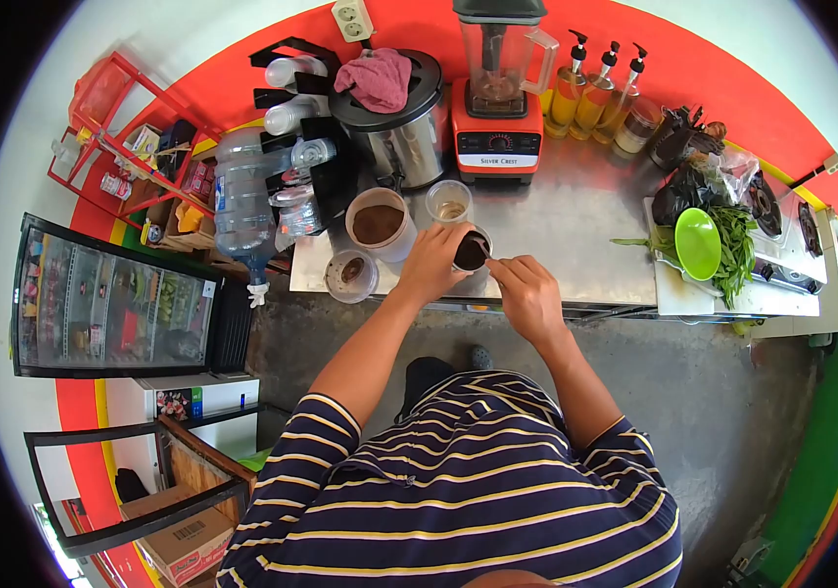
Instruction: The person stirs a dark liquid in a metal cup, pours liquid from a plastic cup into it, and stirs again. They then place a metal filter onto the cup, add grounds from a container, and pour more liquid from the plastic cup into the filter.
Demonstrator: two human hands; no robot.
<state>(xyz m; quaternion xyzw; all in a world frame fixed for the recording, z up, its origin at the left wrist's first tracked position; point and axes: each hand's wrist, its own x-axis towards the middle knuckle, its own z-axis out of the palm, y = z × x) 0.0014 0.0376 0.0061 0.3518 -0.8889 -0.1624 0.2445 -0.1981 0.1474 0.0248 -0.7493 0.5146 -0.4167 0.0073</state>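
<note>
My left hand [433, 261] is closed around the side of a cup [471, 251] with dark brown contents, near the counter's front edge. Pinched in my right hand [528, 294] is a thin-handled utensil [484, 251], whose far end is hidden in the cup. Left of my left hand stands a white tub of brown powder [378, 225]. Its likely lid, a round clear piece with brown residue [351, 275], lies at the counter edge. Behind the cup is a clear plastic container [449, 203] with a little pale content.
A red blender [497, 132] and a steel urn [394, 122] with a pink cloth stand at the back. Pump bottles [590, 103] line the wall. Rightward are a green bowl [698, 243], leafy greens and a stove. Cup racks and a water jug [242, 201] stand left.
</note>
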